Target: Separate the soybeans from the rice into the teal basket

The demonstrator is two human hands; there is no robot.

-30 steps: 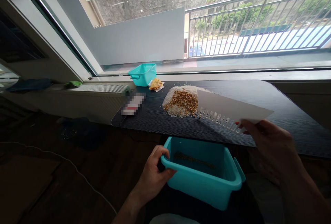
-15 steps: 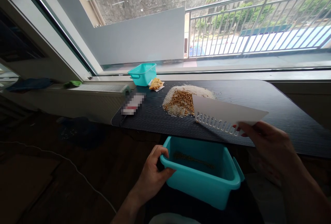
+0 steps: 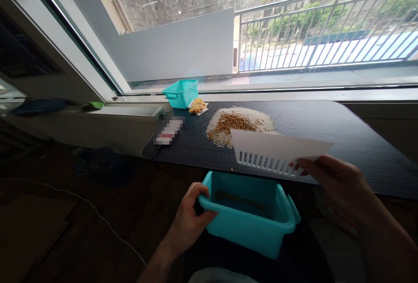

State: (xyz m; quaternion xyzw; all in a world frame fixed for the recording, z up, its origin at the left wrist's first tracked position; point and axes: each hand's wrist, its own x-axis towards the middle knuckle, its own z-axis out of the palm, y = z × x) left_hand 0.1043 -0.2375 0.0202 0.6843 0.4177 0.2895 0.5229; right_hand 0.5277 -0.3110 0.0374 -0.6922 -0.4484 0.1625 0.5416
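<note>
My left hand (image 3: 193,213) is closed on the left rim of a turquoise plastic bin (image 3: 244,233), held just below the table's front edge. A thin layer of small beads (image 3: 240,199) lies on the bin's dark floor. With fingers and thumb, my right hand (image 3: 331,172) grips the right end of a white slotted plastic sheet (image 3: 281,146), its row of slots along the lower edge. The sheet stands tilted over the front of the table and partly hides a pile of white grains (image 3: 263,117) with golden beads (image 3: 233,122) heaped on it. One loose bead (image 3: 231,169) sits near the table edge.
On the dark table (image 3: 326,119), a second turquoise bin (image 3: 183,93) stands at the back left beside a crumpled yellow item (image 3: 197,106). A blurred-out flat object (image 3: 169,130) lies at the left end. Behind are a window and a radiator (image 3: 130,115).
My right hand has brought the slotted sheet left and slightly lower, toward the table's front edge. The held bin has shifted slightly left with my left hand.
</note>
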